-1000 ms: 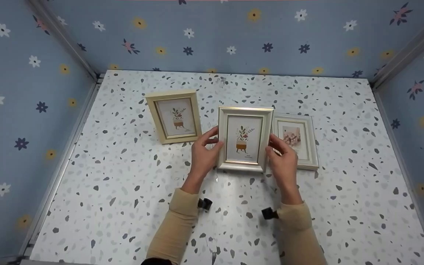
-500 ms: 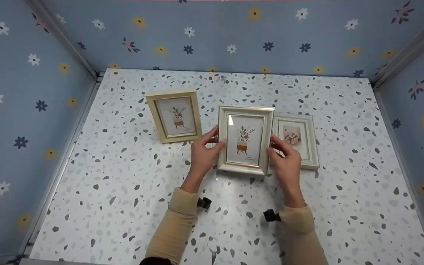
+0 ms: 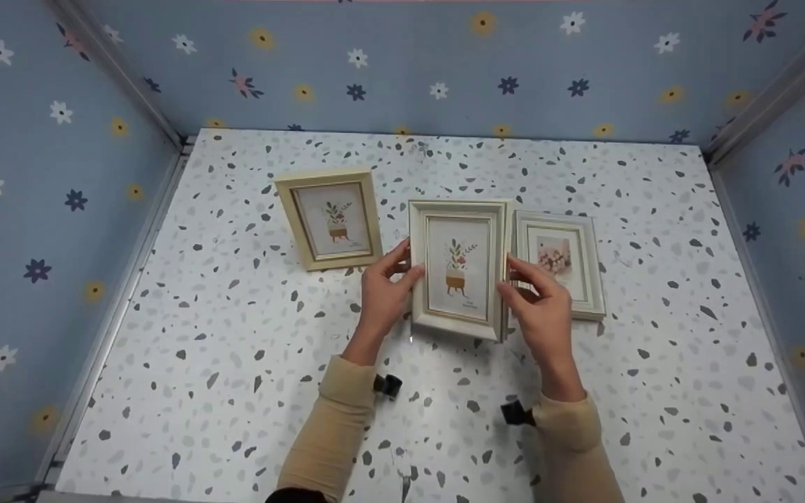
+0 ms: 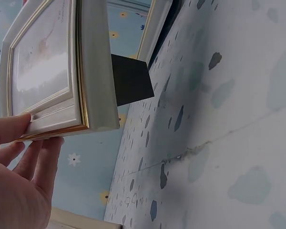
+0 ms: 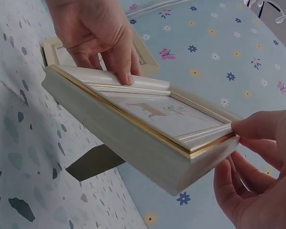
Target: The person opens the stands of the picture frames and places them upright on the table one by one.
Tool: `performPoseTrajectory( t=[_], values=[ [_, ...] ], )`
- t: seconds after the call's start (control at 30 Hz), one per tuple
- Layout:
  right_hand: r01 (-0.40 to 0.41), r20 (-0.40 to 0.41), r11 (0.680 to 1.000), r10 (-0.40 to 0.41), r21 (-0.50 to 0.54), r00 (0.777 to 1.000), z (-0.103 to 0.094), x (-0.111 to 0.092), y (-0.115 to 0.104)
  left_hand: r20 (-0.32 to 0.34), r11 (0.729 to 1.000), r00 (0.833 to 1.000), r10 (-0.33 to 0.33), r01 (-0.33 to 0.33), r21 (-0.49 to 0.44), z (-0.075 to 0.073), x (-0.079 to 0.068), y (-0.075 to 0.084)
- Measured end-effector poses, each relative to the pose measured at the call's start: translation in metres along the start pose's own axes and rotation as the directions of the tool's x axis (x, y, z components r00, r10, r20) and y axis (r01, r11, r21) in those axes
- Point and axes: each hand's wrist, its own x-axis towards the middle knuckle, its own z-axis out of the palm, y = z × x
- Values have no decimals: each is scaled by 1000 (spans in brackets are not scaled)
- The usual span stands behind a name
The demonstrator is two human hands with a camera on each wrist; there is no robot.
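Between both hands is a cream picture frame [image 3: 455,269] with gold trim and a potted-plant print, tilted back with its face up toward the head camera. My left hand [image 3: 385,297] pinches its left side, thumb on the front and fingers behind. Its right side is pinched by my right hand [image 3: 541,300] in the same way. In the left wrist view, a dark stand leg [image 4: 131,80] juts from the back of the frame. The right wrist view shows that leg [image 5: 95,162] close over the speckled tabletop.
A yellowish picture frame [image 3: 307,244] with a similar plant print stands at the left. To the right lies a pale frame [image 3: 588,279] with a pink flower photo, partly behind my right hand. Flowered blue panels [image 3: 402,63] enclose the speckled table [image 3: 235,419].
The held frame has turned, so its right edge now shows, and its lower edge has come slightly nearer. My right hand has shifted a little toward me, while the left has hardly moved.
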Motion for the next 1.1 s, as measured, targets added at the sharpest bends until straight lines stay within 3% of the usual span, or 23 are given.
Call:
performPoseTrajectory(
  t=[0.2,0.4,0.83,1.1],
  values=[
    [56,61,998,-58,31,996,1,-2,2,-2,996,998,-67,67,-64,1,7,-31],
    [108,118,989,-120,104,986,0,-6,5,40,980,994,-106,111,-164,1,5,-32],
    [217,203,964,-247,156,948,3,-9,1,88,953,981,-174,190,-234,1,5,-27],
    [209,235,961,-249,183,940,5,-12,0,133,930,973,-188,220,-294,3,4,-27]
  ],
)
